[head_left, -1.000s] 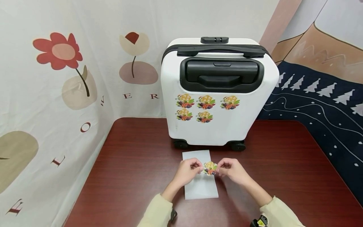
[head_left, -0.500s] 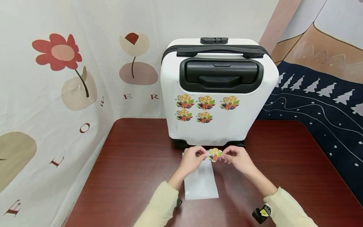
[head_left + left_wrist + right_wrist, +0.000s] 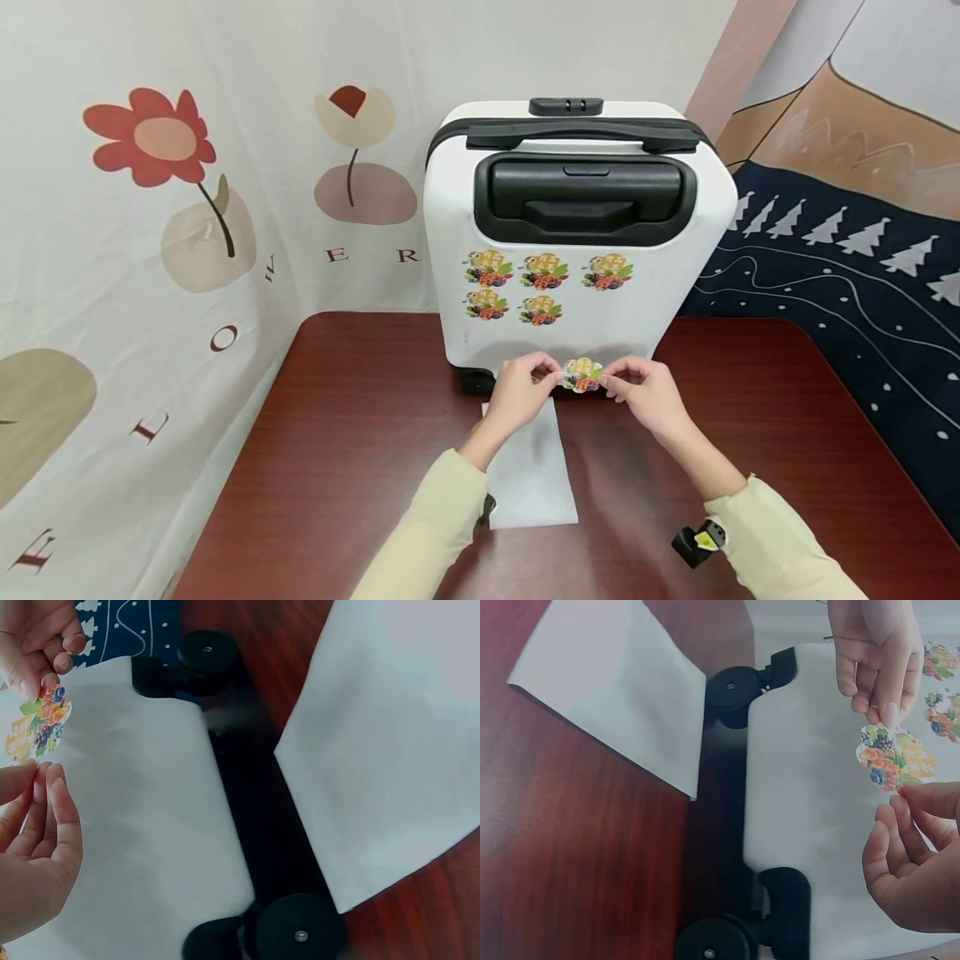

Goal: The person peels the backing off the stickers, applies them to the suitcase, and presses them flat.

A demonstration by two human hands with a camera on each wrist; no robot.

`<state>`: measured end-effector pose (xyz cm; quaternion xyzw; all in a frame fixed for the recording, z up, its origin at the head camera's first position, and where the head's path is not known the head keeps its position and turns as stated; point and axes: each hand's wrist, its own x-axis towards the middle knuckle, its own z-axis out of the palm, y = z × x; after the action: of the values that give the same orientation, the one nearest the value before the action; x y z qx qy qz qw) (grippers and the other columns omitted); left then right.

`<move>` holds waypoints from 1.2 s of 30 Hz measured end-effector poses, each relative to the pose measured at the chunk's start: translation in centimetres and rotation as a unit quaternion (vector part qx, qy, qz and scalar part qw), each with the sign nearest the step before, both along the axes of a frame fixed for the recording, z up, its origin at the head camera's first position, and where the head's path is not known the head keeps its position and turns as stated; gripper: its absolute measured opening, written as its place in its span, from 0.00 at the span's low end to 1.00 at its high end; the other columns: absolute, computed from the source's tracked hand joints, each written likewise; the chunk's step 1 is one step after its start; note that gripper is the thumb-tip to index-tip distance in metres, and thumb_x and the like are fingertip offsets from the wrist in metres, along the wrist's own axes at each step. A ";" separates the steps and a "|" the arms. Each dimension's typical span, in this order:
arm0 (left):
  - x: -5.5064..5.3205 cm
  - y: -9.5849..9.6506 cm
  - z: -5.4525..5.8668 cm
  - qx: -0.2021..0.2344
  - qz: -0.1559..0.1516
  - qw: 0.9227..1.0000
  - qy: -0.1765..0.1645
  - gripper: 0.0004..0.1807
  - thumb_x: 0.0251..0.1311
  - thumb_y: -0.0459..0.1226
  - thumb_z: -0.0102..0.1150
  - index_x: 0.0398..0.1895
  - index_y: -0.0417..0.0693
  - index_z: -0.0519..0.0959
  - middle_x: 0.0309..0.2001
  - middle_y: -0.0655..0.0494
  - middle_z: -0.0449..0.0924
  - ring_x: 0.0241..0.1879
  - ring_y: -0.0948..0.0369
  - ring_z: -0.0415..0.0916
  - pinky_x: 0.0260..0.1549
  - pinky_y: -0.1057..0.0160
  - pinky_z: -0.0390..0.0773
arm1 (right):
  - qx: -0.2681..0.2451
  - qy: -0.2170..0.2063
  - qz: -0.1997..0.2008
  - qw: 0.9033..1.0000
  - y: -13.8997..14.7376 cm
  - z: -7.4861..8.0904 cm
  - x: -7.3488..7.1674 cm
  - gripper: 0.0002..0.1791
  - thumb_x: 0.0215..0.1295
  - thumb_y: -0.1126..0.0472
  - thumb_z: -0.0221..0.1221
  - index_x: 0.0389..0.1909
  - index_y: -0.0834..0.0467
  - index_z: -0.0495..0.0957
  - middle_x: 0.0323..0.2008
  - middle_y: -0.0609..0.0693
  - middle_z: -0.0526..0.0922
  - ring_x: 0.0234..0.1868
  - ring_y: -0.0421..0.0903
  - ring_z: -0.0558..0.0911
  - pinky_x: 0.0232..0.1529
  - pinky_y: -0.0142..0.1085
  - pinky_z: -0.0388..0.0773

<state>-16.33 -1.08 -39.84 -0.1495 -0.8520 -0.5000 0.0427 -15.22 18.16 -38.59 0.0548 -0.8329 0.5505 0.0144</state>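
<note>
A fruit-print sticker (image 3: 582, 375) is stretched between both hands in front of the lower part of a white suitcase (image 3: 600, 325). My left hand (image 3: 525, 387) pinches its left edge between thumb and fingertips. The opposite edge is pinched by my right hand (image 3: 648, 396). In the left wrist view the sticker (image 3: 49, 720) hangs between the two sets of fingertips, over the white shell. The right wrist view shows the same sticker (image 3: 891, 756) with its colourful side visible. Several matching stickers (image 3: 542, 310) are on the suitcase in two rows, three above and two below.
A sheet of white backing paper (image 3: 532, 483) lies on the dark red table (image 3: 337, 467) in front of the suitcase. Black wheels (image 3: 300, 930) stick out at the suitcase's bottom edge. Its black handle (image 3: 585, 196) is recessed near the top. Printed cloth (image 3: 360, 275) hangs behind.
Both hands have moved forward and up, slightly to the right, carrying the sticker from above the paper to the suitcase's lower front. The suitcase and paper stay in place.
</note>
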 end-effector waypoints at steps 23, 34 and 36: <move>-1.6 1.3 4.2 0.008 0.028 0.996 0.085 0.04 0.59 0.35 0.58 0.28 0.45 0.79 0.25 0.57 0.78 0.25 0.65 0.74 0.27 0.73 0.72 | -0.009 0.109 -0.046 0.993 0.1 3.7 -1.4 0.03 0.56 0.68 0.61 0.27 0.65 0.78 0.19 0.42 0.75 0.20 0.38 0.73 0.22 0.28 0.73; -2.0 1.9 5.0 -0.011 0.068 0.989 0.130 0.05 0.59 0.37 0.58 0.28 0.46 0.80 0.24 0.57 0.80 0.24 0.65 0.75 0.27 0.72 0.72 | 0.000 0.111 -0.060 0.992 -0.1 4.6 -1.8 0.09 0.57 0.66 0.61 0.34 0.70 0.79 0.24 0.46 0.77 0.21 0.37 0.73 0.22 0.28 0.73; -2.0 2.0 5.1 -0.015 0.077 0.987 0.139 0.05 0.58 0.37 0.58 0.28 0.46 0.81 0.24 0.58 0.80 0.23 0.65 0.74 0.26 0.72 0.71 | 0.003 0.112 -0.066 0.991 -0.1 4.7 -2.0 0.09 0.57 0.66 0.61 0.34 0.69 0.79 0.25 0.47 0.77 0.21 0.37 0.73 0.22 0.27 0.72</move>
<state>-18.32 0.90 -34.72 -0.1522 -0.8540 -0.4571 0.1964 -17.23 18.10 -33.94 0.0615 -0.8294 0.5364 0.1439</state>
